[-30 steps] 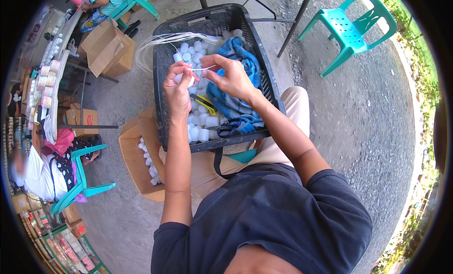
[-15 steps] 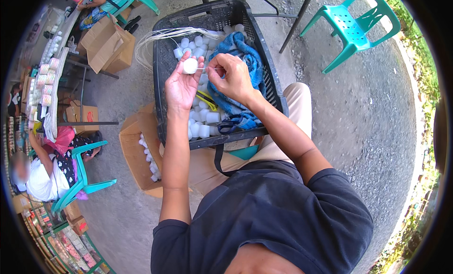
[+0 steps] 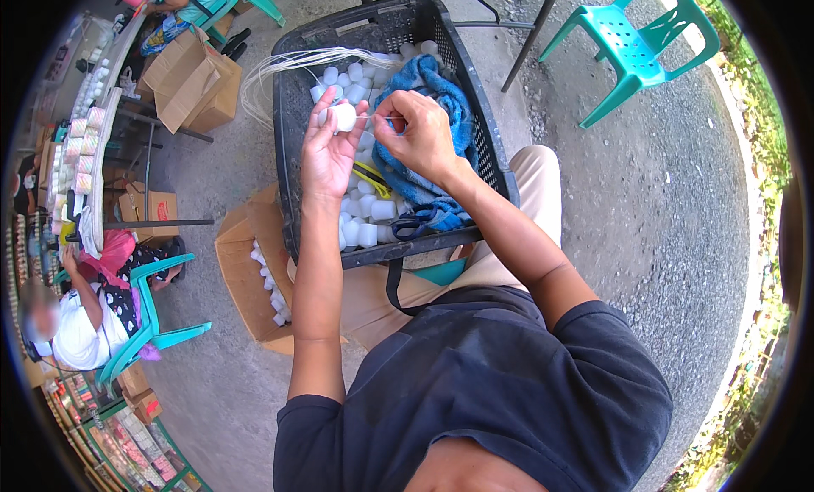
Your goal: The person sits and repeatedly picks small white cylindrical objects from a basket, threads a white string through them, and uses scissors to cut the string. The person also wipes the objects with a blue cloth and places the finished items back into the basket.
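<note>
My left hand [image 3: 326, 166], palm up, holds a small white candle [image 3: 343, 117] in its fingers over a black plastic crate [image 3: 285, 178]. To its right, my right hand [image 3: 424, 136] pinches a thin white wick [image 3: 367, 116] that runs to the candle. Many similar white candles [image 3: 383, 210] lie loose in the crate. A bundle of long white wicks [image 3: 275, 64] hangs over its left rim. Below my hands are a yellow-handled tool [image 3: 371, 178], partly covered, and dark blue-handled scissors [image 3: 412, 225]. A blue towel [image 3: 465, 115] lies in the crate's right side, partly behind my right hand.
An open cardboard box [image 3: 237, 246] with white candles stands left of the crate. Another cardboard box [image 3: 191, 85] is beyond it. At left, a person [image 3: 85, 322] sits at a table [image 3: 106, 144]. A green plastic chair [image 3: 636, 55] stands at the far right.
The candle has turned in my left hand, and its fingers have shifted around it. My right hand keeps its pinch and has barely moved.
</note>
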### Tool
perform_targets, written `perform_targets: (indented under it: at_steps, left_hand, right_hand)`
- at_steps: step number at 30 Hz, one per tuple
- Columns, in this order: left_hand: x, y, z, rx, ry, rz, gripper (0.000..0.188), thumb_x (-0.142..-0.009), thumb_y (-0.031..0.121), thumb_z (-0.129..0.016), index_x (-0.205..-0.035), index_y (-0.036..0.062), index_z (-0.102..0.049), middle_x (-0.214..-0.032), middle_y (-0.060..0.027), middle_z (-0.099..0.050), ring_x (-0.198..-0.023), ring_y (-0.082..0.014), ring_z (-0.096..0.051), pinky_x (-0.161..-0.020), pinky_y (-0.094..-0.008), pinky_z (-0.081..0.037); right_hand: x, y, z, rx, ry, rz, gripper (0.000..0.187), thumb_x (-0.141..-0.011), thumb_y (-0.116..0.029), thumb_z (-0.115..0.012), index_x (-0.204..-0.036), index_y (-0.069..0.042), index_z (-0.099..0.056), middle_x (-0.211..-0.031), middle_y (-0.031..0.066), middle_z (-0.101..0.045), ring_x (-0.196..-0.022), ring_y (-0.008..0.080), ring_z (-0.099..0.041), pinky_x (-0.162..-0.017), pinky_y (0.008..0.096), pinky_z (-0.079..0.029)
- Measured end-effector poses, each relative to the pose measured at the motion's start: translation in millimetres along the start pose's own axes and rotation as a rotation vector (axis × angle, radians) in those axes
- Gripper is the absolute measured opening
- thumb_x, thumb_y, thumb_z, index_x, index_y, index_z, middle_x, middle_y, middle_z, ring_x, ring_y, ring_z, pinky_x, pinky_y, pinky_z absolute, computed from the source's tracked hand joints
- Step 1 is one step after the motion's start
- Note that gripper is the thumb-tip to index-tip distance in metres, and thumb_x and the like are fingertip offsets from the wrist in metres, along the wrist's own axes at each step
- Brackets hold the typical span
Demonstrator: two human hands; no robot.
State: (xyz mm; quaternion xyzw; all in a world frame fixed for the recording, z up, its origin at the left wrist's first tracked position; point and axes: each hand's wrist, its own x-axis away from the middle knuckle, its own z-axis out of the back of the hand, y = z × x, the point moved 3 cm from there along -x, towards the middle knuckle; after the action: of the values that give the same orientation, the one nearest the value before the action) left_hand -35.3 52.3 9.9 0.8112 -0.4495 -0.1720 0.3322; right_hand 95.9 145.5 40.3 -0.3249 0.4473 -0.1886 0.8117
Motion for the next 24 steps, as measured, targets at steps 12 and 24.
perform_targets:
  at_steps: [12, 24]
  left_hand:
    - [3.2, -2.6, -1.6, -0.112, 0.094, -0.018, 0.035, -0.095, 0.017, -0.056, -0.125, 0.0007, -0.046, -0.112, -0.0143, -0.056, -0.109, -0.0326, -0.060, -0.092, -0.0379, -0.053]
    - [0.0, -9.4, 10.9, -0.074, 0.106, -0.036, 0.031, -0.093, 0.022, -0.062, -0.110, 0.0015, -0.047, -0.104, -0.0121, -0.060, -0.097, -0.0220, -0.062, -0.086, -0.0344, -0.053]
  right_hand:
    - [-1.0, -6.8, 0.8, 0.077, 0.042, 0.204, 0.013, -0.070, -0.005, -0.070, -0.074, -0.008, -0.058, -0.064, 0.0032, -0.055, -0.058, 0.0210, -0.055, -0.057, 0.0336, -0.039]
    - [2.6, -11.1, -3.3, 0.179, 0.004, 0.182, 0.011, -0.072, -0.013, -0.069, -0.075, -0.011, -0.059, -0.069, 0.0017, -0.056, -0.063, 0.0205, -0.057, -0.059, 0.0335, -0.039]
